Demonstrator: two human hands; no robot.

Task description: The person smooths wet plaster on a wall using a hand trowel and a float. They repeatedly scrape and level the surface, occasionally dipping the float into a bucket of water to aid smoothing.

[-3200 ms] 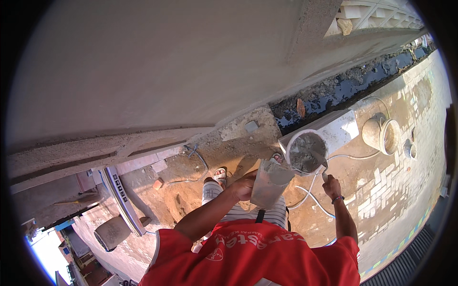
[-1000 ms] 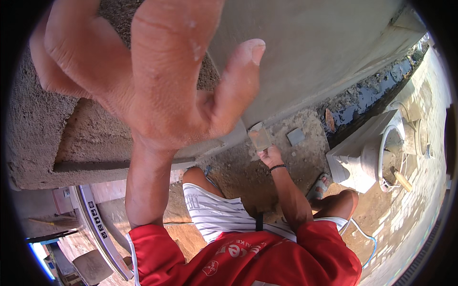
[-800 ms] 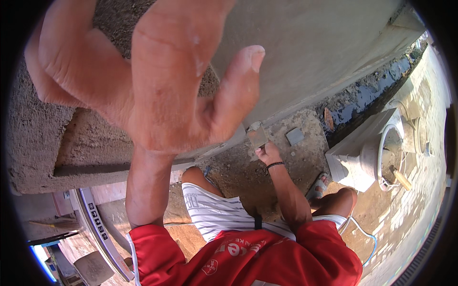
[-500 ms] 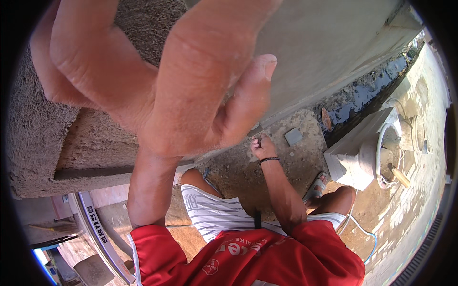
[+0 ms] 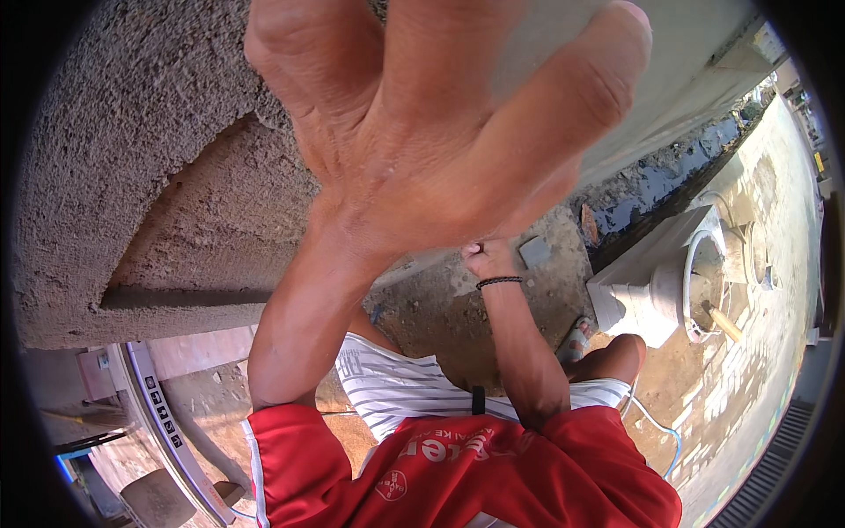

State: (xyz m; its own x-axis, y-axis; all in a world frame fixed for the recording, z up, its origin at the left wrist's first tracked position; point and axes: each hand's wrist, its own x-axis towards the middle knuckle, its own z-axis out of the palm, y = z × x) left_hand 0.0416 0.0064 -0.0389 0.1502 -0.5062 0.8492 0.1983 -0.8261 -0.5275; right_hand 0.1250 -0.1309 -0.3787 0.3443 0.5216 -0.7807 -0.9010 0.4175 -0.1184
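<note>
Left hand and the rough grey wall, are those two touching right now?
Cannot tell: in the head view the left hand overlaps the rough grey wall but runs past the top edge, so neither contact nor gap shows.

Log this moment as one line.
left hand: raised, spread, contact with rough wall unclear | right hand: lower, curled, hold unclear | white bucket: at right, tan handle sticking out

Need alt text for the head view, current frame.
An open left hand looms large in front of a rough grey wall, partly covering the right hand, so whether that one holds anything can't be told. Below are the wearer's red shirt and striped shorts; at right, a wooden handle sticks out of a bucket.
</note>
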